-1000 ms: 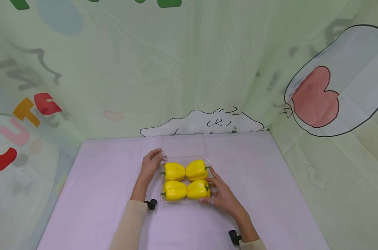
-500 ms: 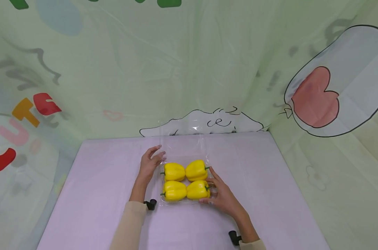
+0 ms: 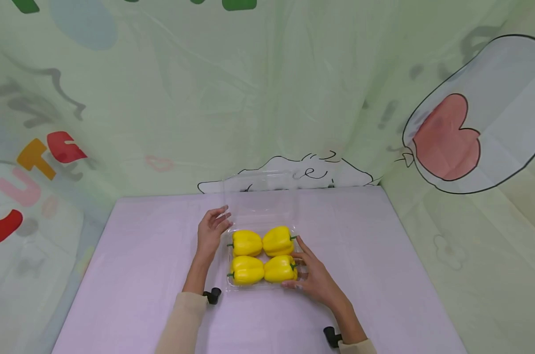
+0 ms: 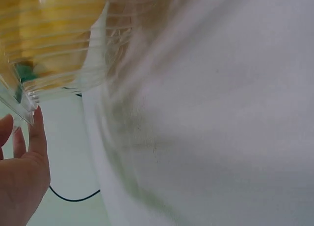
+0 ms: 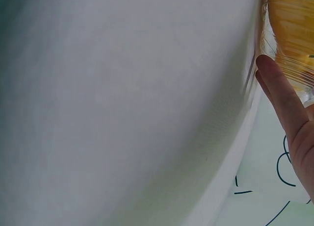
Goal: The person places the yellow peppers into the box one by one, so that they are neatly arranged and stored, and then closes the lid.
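Several yellow bell peppers point(image 3: 247, 270) with green stems lie in a clear plastic clamshell box point(image 3: 228, 287) in the head view. The see-through lid point(image 3: 258, 196) is raised at the back, tilted up. My left hand point(image 3: 210, 233) is at the back left corner, fingertips against the clear plastic near the lid's lower left edge. In the left wrist view, its thumb and fingers point(image 4: 37, 138) meet a plastic corner. My right hand point(image 3: 313, 275) rests against the box's right side, thumb near the front right corner. Its extended fingers point(image 5: 282, 91) touch the plastic wall in the right wrist view.
The box stands on a table with a pale lilac cover point(image 3: 360, 255). A light green printed curtain point(image 3: 161, 98) hangs behind and at both sides. Black wrist cameras point(image 3: 213, 295) sit at the cuffs of beige sleeves point(image 3: 183, 319).
The lid has swung up from lying back over the table to a raised tilt. My left hand has moved slightly up and left with it. The right hand and the peppers stay put.
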### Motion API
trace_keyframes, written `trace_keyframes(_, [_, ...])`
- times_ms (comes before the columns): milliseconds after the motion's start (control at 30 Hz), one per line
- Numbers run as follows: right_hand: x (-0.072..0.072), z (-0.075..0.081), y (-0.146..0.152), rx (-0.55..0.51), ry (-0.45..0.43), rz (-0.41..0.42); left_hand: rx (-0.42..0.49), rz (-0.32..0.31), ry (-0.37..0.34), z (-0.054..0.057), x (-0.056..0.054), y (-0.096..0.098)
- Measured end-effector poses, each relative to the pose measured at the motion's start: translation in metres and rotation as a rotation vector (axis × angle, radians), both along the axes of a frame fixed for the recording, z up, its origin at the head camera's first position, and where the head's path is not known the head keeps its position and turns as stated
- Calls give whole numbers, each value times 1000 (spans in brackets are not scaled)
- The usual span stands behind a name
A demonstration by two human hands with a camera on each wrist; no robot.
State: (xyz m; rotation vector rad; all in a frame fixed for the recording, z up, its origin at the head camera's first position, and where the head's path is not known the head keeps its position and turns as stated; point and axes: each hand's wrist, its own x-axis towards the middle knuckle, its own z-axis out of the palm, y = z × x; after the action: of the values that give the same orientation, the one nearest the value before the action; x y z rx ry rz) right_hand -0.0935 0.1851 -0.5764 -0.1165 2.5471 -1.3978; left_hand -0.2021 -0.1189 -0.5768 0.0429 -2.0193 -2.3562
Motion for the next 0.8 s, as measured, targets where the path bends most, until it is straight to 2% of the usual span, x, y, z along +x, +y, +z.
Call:
trace_keyframes(133, [0,0,0,12,2,-2,-98,43,24,1,7,1])
trace_keyframes(367, [0,0,0,-8,-10,-4,-252,96,-18,3,26,0])
trace_keyframes(567, [1,-3,-1,-31,16,9,-310,109,-8,4,54,-1])
trace_keyframes(800, [2,-1,-1,53,16,2,-359,141,90,15,90,10])
